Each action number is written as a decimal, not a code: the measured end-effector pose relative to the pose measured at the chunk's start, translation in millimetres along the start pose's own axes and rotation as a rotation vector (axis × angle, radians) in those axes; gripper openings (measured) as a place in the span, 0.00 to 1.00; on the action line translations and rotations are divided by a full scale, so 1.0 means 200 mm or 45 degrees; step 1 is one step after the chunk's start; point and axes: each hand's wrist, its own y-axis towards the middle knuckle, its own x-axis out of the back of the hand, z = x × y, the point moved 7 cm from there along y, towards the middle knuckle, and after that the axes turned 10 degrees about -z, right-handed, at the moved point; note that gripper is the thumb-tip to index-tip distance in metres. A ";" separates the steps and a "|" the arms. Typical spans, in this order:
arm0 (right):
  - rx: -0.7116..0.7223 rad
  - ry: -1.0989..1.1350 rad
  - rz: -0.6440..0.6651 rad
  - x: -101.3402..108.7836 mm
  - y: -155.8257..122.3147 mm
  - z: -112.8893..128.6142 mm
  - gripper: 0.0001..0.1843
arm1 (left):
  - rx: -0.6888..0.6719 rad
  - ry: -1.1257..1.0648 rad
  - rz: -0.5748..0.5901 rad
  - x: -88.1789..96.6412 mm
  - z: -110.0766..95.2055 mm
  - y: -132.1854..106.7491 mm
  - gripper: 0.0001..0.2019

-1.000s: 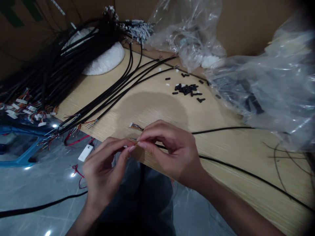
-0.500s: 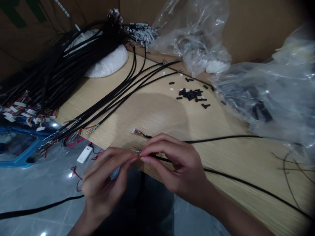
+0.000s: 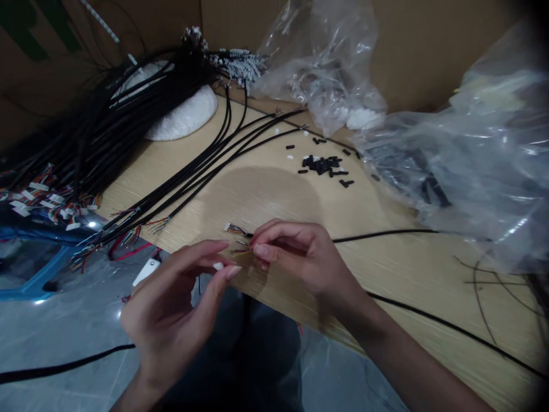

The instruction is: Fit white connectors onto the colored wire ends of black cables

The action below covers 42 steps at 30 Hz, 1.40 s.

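thin coloured wires (image 3: 241, 246), fanned out at the end of a black cable (image 3: 386, 233), pinched between thumb and fingertips of the right hand (image 3: 295, 257), just over the near edge of the tabletop (image 3: 261, 194). a second wire end with a small white connector (image 3: 227, 226) lying on the wood just beyond those fingers. left hand (image 3: 167, 320) close beside the right, fingers and thumb apart, a tiny white piece (image 3: 218, 266) at the fingertips, too small to tell whether pinched. dark trousers (image 3: 261, 343) below both hands.

farther up the tabletop, a row of black cables (image 3: 189, 177) fanning toward the corner, and a scatter of short black sleeves (image 3: 321, 165) with a few white bits among them. clear plastic bags (image 3: 463, 171) heaped along the right side, partly over the wood, another (image 3: 321, 63) against a cardboard wall (image 3: 429, 46). at the far left, a thick bunch of black cables (image 3: 107, 126) draped over a white mound (image 3: 184, 120), with coloured wire ends and white connectors (image 3: 38, 197) hanging off the edge. on the tiled floor (image 3: 72, 337), a blue frame (image 3: 34, 269), red wires (image 3: 128, 249), and a white tag (image 3: 146, 272).
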 end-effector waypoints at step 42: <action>1.079 -0.690 -0.184 -0.09 -0.22 0.14 0.08 | 0.415 -0.007 0.235 -0.01 0.09 -0.04 0.11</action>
